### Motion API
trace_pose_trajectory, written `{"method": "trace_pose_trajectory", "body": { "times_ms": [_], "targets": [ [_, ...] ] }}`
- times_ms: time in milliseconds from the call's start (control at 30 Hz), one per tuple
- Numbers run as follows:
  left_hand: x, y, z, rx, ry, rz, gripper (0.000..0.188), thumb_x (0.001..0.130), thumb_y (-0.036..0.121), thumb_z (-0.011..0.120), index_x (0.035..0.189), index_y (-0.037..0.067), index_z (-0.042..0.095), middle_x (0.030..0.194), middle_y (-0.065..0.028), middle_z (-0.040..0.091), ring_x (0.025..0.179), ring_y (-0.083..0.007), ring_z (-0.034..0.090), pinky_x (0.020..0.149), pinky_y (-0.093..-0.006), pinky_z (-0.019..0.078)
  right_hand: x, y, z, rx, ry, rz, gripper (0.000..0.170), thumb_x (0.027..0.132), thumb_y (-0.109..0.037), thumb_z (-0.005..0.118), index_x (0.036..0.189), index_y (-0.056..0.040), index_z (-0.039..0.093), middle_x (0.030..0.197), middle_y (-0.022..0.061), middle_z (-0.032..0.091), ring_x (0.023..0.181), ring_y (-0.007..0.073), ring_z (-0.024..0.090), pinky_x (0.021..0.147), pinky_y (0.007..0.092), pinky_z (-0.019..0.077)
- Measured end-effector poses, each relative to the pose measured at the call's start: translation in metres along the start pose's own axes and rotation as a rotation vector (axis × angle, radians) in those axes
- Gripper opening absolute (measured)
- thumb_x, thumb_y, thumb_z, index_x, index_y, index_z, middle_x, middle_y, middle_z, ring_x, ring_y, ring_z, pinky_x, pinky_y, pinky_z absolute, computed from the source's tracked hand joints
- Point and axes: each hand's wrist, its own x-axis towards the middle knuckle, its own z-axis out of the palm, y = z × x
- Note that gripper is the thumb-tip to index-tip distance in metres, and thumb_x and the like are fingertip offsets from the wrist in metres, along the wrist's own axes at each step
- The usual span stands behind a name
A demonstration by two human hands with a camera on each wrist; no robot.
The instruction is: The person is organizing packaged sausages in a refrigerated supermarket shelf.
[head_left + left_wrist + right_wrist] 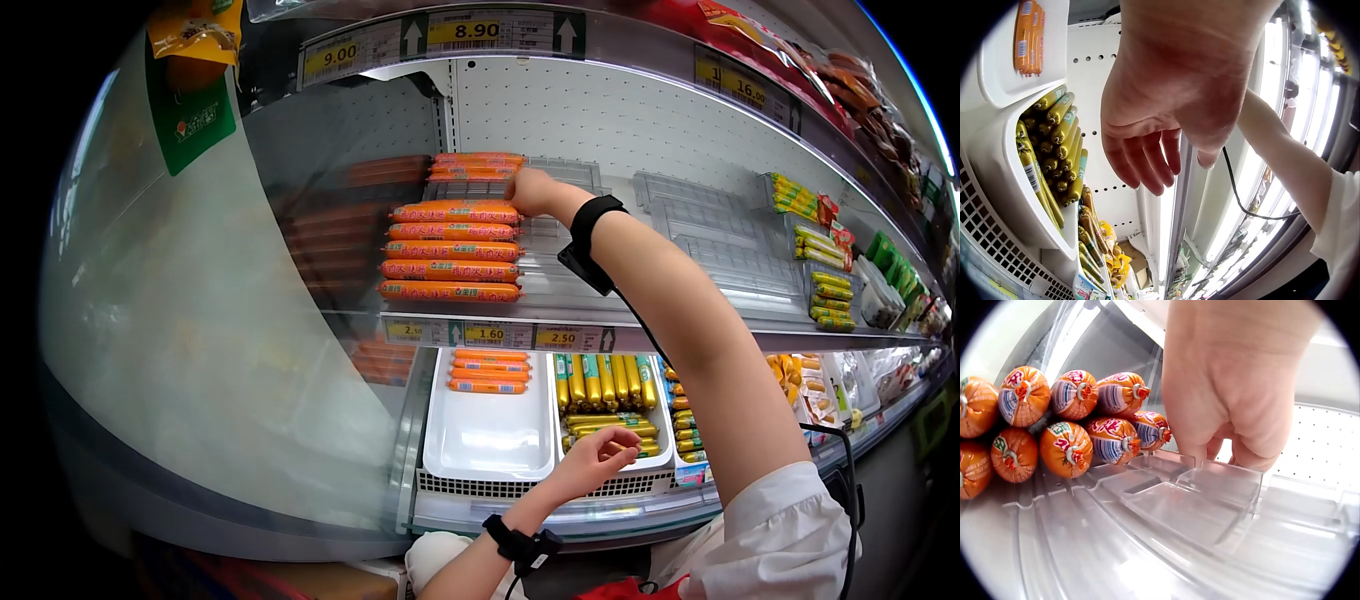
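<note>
My right hand (535, 192) reaches to the back of the upper shelf, at the right ends of the orange-wrapped sausages (450, 250). More orange sausages (475, 163) lie behind the front ones. In the right wrist view, the right hand (1229, 394) bends down over the far edge of a clear stepped plastic rack (1197, 509). Its fingertips are hidden there, and I cannot tell whether they grip anything. My left hand (598, 465) hovers in front of the lower trays, fingers loosely curled around nothing. The left wrist view shows the left hand (1166, 106) beside gold-wrapped sausages (1060, 137).
Below, a white tray (490, 445) holds a few orange sausages at its back, beside a tray of gold sausages (605, 378). Price labels (490, 334) line the shelf edge. More clear racks (715, 240) stand to the right. A curved clear side panel (200, 330) bounds the left.
</note>
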Motion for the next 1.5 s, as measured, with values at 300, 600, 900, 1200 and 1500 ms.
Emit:
{"method": "trace_pose_trajectory", "body": {
  "times_ms": [300,600,900,1200,1500],
  "targets": [
    [0.0,0.003,-0.003,-0.022,0.038,0.031,0.025,0.086,0.015,0.054,0.105,-0.001,0.05,0.101,-0.0079,0.056,0.091,-0.0151,0.057,0.08,-0.0262,0.0459,-0.009,0.001,-0.004,0.054,0.086,0.04,0.015,0.062,-0.016,0.069,0.076,-0.0099,0.069,0.072,0.0082,0.065,0.069,0.0258,0.062,0.065,0.0328,0.0495],
    [-0.001,0.004,-0.049,-0.098,0.343,0.078,0.023,0.09,0.021,0.049,0.102,0.002,0.052,0.095,-0.0077,0.058,0.085,-0.0145,0.058,0.075,-0.026,0.0469,-0.059,0.019,-0.06,0.327,0.044,0.022,0.022,0.077,-0.014,0.06,0.097,-0.0083,0.066,0.097,0.0114,0.063,0.091,0.0241,0.059,0.079,0.033,0.0458],
    [0.042,-0.048,-0.161,1.137,0.563,-0.025,0.026,0.078,0.011,0.056,0.102,0.002,0.054,0.1,-0.0154,0.057,0.094,-0.0275,0.057,0.081,-0.0361,0.0443,-0.286,0.005,-0.108,0.638,0.251,-0.289,0.019,0.083,-0.006,0.052,0.098,-0.002,0.061,0.091,0.011,0.062,0.085,0.022,0.059,0.075,0.0303,0.0459],
    [0.092,-0.074,-0.175,1.708,0.116,-0.285,0.045,0.067,0.005,0.062,0.108,0.007,0.045,0.105,-0.0127,0.052,0.097,-0.0299,0.053,0.079,-0.0373,0.0454,-0.408,0.042,-0.026,1.104,0.155,0.173,0.019,0.083,-0.009,0.051,0.098,0.0001,0.059,0.083,0.0103,0.062,0.081,0.019,0.06,0.074,0.0282,0.0454],
    [0.086,-0.05,-0.157,1.668,0.046,-0.32,0.03,0.065,0.005,0.064,0.092,0.005,0.05,0.094,-0.0154,0.055,0.087,-0.0312,0.056,0.07,-0.0394,0.046,-0.422,0.065,0.04,1.446,0.123,0.482,0.021,0.084,-0.01,0.047,0.095,0.0028,0.06,0.079,0.0071,0.063,0.074,0.0125,0.059,0.069,0.0235,0.0467]
  ]
}}
